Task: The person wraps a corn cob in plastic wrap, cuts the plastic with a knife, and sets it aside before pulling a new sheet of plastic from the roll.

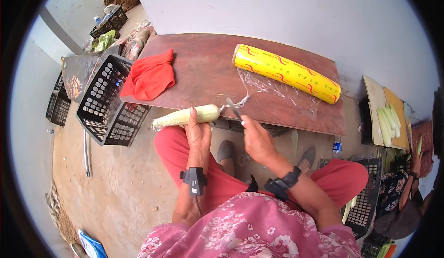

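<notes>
My left hand (199, 135) is closed around a pale, film-wrapped vegetable (185, 117), held level at the table's front edge. From its right end a twisted strand of clear film (243, 101) runs up to the film spread on the table. My right hand (256, 140) grips a small knife (235, 110), its blade pointing up and left beside the twisted film. Whether blade and film touch is hard to tell. Behind them lies a yellow roll of cling film (286, 74) on the dark red table (203, 49).
A red cloth (150, 75) lies at the table's left end. Black crates (108, 98) stand to the left. At the right are a water bottle (337, 147), a board with pale vegetables (388, 121), another crate (365, 193) and another person (397, 211).
</notes>
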Demonstrator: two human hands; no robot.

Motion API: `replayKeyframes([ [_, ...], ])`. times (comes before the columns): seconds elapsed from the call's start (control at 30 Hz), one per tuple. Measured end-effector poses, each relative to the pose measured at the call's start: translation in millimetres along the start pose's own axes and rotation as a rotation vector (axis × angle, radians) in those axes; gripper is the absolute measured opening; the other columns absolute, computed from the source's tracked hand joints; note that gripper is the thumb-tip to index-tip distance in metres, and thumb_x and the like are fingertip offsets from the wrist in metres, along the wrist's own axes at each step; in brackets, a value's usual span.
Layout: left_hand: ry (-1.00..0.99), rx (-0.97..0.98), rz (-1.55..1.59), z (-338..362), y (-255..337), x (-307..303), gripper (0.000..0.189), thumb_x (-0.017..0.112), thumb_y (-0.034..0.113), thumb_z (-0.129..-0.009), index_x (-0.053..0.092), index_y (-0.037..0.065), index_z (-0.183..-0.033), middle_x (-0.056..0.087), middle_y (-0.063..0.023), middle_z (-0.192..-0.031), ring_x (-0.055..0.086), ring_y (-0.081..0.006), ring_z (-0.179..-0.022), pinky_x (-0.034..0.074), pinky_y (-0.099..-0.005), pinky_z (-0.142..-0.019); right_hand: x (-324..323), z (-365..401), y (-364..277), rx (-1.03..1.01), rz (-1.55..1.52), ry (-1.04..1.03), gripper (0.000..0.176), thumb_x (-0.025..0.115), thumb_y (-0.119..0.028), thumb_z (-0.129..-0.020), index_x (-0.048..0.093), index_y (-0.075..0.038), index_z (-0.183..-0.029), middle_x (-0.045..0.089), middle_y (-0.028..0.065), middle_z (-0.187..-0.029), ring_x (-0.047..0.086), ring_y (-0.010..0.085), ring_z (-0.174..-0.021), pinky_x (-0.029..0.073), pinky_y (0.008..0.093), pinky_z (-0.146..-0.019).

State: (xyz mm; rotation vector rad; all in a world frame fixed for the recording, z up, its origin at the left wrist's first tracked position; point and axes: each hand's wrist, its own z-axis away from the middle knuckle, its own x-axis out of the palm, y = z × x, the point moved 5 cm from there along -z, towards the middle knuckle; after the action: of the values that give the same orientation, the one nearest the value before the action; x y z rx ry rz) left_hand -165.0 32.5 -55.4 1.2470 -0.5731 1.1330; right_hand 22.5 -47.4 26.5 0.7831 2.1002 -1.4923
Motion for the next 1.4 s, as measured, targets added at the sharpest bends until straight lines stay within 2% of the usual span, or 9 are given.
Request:
replayKeyframes([
  [0.1,-0.010,0.033,-0.055,5.4,5.9,4.9,0.040,0.067,0.011,-0.082,0.046,0.011,-0.115,0.051,-0.0016,-0.107,0.050,-0.0186,-0.100,0.041,-0.0387,-0.094,24.4,-8.8,-5.3,0.101,0.152,-0.142,0.043,0.050,-0.002,-0.081,0.041,-0.003,-0.124,0.057,0.0202,-0.101,0.059,0.0394,-0.084,0.049,0.0460,-0.072],
  [0.5,-0.045,0.111,-0.173,10.2,12.9,8.5,0.038,0.065,0.006,-0.082,0.044,0.008,-0.114,0.051,-0.0035,-0.106,0.050,-0.0177,-0.099,0.041,-0.0369,-0.093,60.9,-11.0,-5.6,0.030,0.386,-0.288,0.051,0.049,-0.001,-0.077,0.038,0.002,-0.127,0.055,0.0224,-0.096,0.062,0.0367,-0.073,0.052,0.0443,-0.064],
  [0.57,0.004,0.137,-0.133,4.9,18.2,8.2,0.038,0.064,0.006,-0.083,0.044,0.008,-0.114,0.051,-0.0040,-0.106,0.050,-0.0177,-0.099,0.041,-0.0370,-0.093,58.5,-13.6,-7.7,0.008,0.413,-0.297,0.052,0.049,0.000,-0.076,0.037,0.003,-0.127,0.055,0.0224,-0.094,0.063,0.0362,-0.072,0.052,0.0434,-0.063],
  [0.83,-0.119,0.113,-0.092,-10.5,47.6,40.8,0.036,0.065,0.002,-0.080,0.046,0.007,-0.110,0.051,-0.0035,-0.103,0.051,-0.0176,-0.095,0.043,-0.0364,-0.088,32.4,19.2,-9.3,0.006,0.423,-0.351,0.054,0.049,0.000,-0.076,0.036,0.003,-0.128,0.054,0.0224,-0.091,0.062,0.0383,-0.072,0.051,0.0463,-0.063],
  [1.0,-0.027,0.164,-0.219,-1.2,34.6,22.0,0.045,0.065,-0.001,-0.079,0.043,0.007,-0.117,0.050,-0.0038,-0.107,0.050,-0.0177,-0.099,0.042,-0.0348,-0.089,19.5,30.5,-0.7,0.092,0.385,-0.360,0.052,0.050,0.000,-0.079,0.035,0.001,-0.128,0.056,0.0222,-0.092,0.060,0.0406,-0.075,0.049,0.0475,-0.066],
  [1.1,-0.013,0.209,-0.311,5.0,25.4,8.9,0.044,0.065,0.000,-0.079,0.042,0.007,-0.117,0.048,-0.0045,-0.110,0.049,-0.0188,-0.101,0.041,-0.0369,-0.091,9.5,16.8,4.1,0.048,0.115,-0.164,0.049,0.049,0.002,-0.081,0.034,0.001,-0.128,0.058,0.0232,-0.093,0.059,0.0416,-0.083,0.048,0.0455,-0.071],
  [1.2,0.044,0.044,-0.085,3.8,13.8,8.2,0.043,0.065,0.003,-0.081,0.042,0.008,-0.117,0.048,-0.0048,-0.110,0.049,-0.0193,-0.101,0.041,-0.0388,-0.092,-1.9,0.8,-9.3,0.079,-0.028,0.065,0.046,0.048,0.003,-0.082,0.036,0.002,-0.126,0.060,0.0245,-0.094,0.058,0.0410,-0.091,0.047,0.0436,-0.076],
  [1.3,-0.050,0.041,0.026,-5.5,7.1,21.3,0.045,0.066,0.009,-0.082,0.039,0.008,-0.119,0.047,-0.0052,-0.112,0.049,-0.0198,-0.102,0.042,-0.0398,-0.092,-1.6,-15.1,-14.1,0.051,-0.017,0.096,0.045,0.047,0.005,-0.081,0.038,0.002,-0.125,0.057,0.0246,-0.104,0.057,0.0395,-0.096,0.047,0.0431,-0.078],
  [1.4,0.027,0.070,0.077,-12.8,-0.5,25.9,0.047,0.067,0.014,-0.083,0.038,0.008,-0.119,0.048,-0.0050,-0.111,0.049,-0.0196,-0.103,0.044,-0.0397,-0.091,8.1,-20.6,-16.5,0.020,0.032,0.100,0.047,0.047,0.005,-0.080,0.038,0.002,-0.126,0.056,0.0239,-0.105,0.057,0.0392,-0.094,0.047,0.0432,-0.078],
])
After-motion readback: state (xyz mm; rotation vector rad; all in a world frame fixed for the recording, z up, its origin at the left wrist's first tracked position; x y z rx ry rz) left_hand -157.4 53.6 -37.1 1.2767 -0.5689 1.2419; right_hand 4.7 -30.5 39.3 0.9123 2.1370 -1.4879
